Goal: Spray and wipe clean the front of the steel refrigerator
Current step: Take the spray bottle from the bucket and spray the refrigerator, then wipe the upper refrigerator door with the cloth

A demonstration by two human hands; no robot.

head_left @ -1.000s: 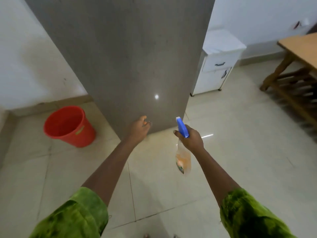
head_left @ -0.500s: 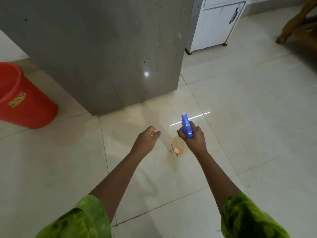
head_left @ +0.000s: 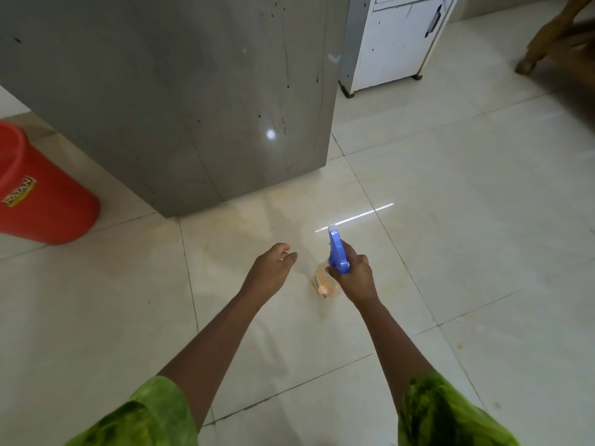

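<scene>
Steel refrigerator front (head_left: 193,107), just ahead, shows drips (head_left: 285,91) near its right edge. Right hand (head_left: 357,278) grips the blue-topped spray bottle (head_left: 338,257) low over the floor (head_left: 483,252); left hand (head_left: 269,272), loosely curled, holds nothing. Raise the nozzle level with those drips before squeezing.

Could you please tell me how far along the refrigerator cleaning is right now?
Done: little visible; the refrigerator front carries dark drip streaks. In hand: the right hand grips the spray bottle, nozzle toward the steel; the left hand is empty. Left: spraying and wiping; no cloth is in view.
</scene>
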